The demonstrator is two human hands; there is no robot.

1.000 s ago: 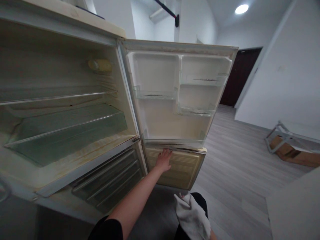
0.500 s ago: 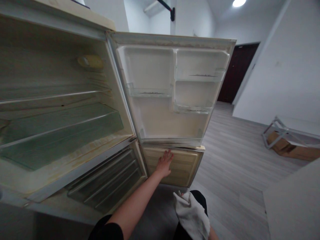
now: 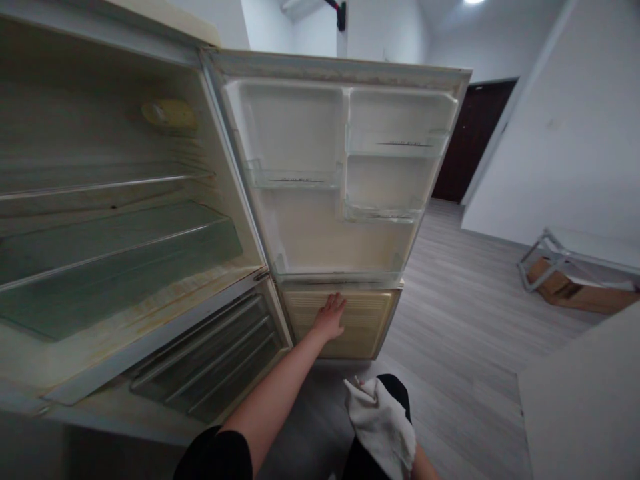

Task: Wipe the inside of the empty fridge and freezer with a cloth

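Note:
My left hand (image 3: 330,317) lies with fingers spread against the inner side of the lower fridge door (image 3: 363,323), near its top edge. A light grey cloth (image 3: 379,420) is in my right hand (image 3: 361,383), over my knee; the cloth covers nearly all of that hand, with only a bit of fingertip showing. Above my left hand the upper fridge door (image 3: 340,247) stands wide, with clear door shelves. To the left is the fridge compartment (image 3: 105,143) with glass shelves and yellowish stains, and below it a freezer compartment (image 3: 213,357) with clear drawer fronts.
Grey wooden floor (image 3: 450,300) stretches to the right. A white-topped folding table (image 3: 595,245) stands there with a cardboard box (image 3: 580,290) beneath it. At the back is a dark door (image 3: 473,140). A pale panel (image 3: 585,393) fills the lower right corner.
The lower door has swung slightly back toward the upper door, with my left hand against it. The view has shifted a little. My right hand still holds the cloth.

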